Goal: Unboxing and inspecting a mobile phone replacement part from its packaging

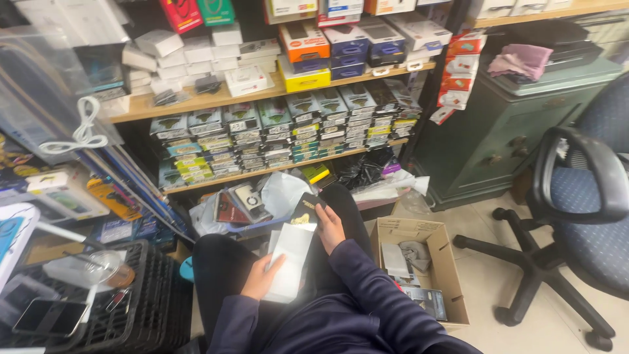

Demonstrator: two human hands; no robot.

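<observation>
Person is sitting, both hands working over the lap. Left hand (261,278) is gripping the lower edge of a flat white packet (289,261), thumb lying on its face. Right hand (329,226) is closing on a small black-and-gold packet (305,211) at the white one's upper end; the two packets are overlapping there. Hands are apart, each clamped on its own item. Both packets are sitting above the thighs, tilted up toward the shelves.

Around it: wooden shelf (216,101) ahead is carrying white boxes, with rows of stacked carded packs (282,128) on the shelf below. Open cardboard box (452,275) is sitting on the floor just right of the legs, cloth and small packs inside. Black crate (147,308) at the left is holding a phone (49,318). Blue office chair (583,203) is standing well apart on the right, beside a green cabinet (504,131).
</observation>
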